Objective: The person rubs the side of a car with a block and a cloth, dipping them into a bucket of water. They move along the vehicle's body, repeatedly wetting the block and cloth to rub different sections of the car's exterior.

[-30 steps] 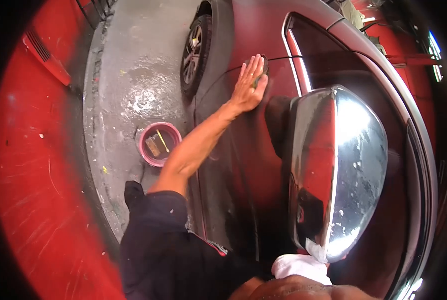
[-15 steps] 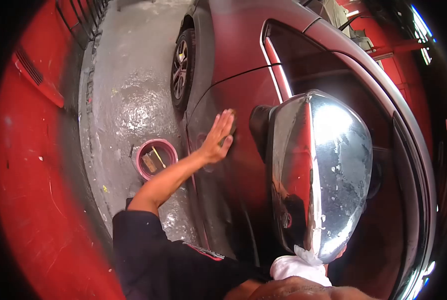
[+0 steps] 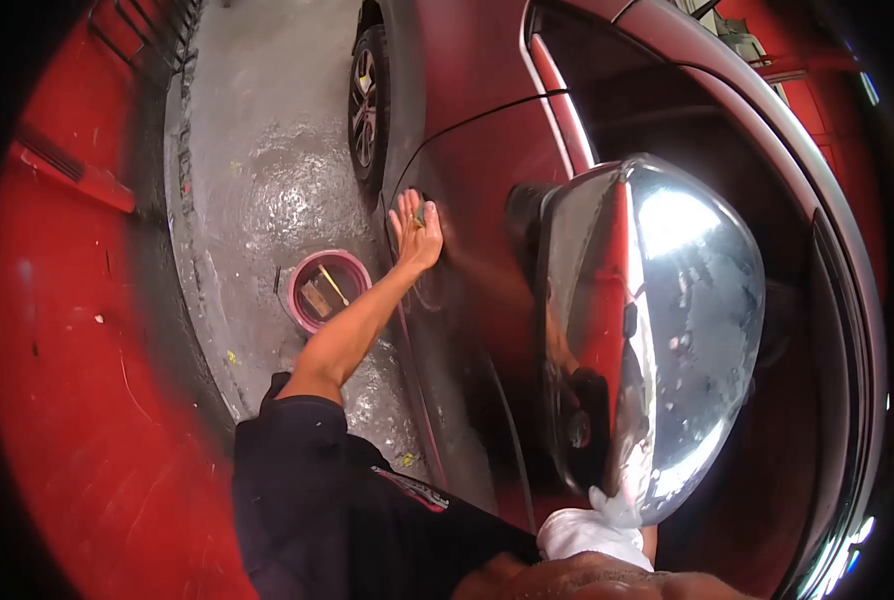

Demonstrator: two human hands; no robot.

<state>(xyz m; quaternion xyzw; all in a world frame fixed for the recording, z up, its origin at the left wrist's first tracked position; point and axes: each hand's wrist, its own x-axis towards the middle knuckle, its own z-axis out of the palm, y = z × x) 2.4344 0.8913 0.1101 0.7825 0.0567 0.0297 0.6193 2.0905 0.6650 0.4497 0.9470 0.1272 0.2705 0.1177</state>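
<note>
My left hand (image 3: 419,238) lies against the dark red door (image 3: 487,220) of a car, fingers stretched along the panel. Between its thumb and fingers shows a bit of a small olive-brown pad (image 3: 419,216); most of that pad is hidden by the hand. The panel around it looks dull and wet. Right of the hand, the big chrome side mirror (image 3: 702,300) juts toward me. Below the mirror is a bunched white cloth (image 3: 589,535). Only a sliver of skin shows beside this cloth; my right hand itself is hidden behind the mirror.
On the wet grey floor (image 3: 257,190) stands a pink bucket (image 3: 300,318) with a brown block and a yellow-handled tool in it. The car's front wheel (image 3: 369,110) is farther off. A red wall (image 3: 87,400) runs along the left, with a black metal rack (image 3: 142,35) beyond.
My left hand has slid leftward across the door, away from the mirror, and turned more upright. The view has shifted a little. Fingers of my right hand under the mirror no longer show.
</note>
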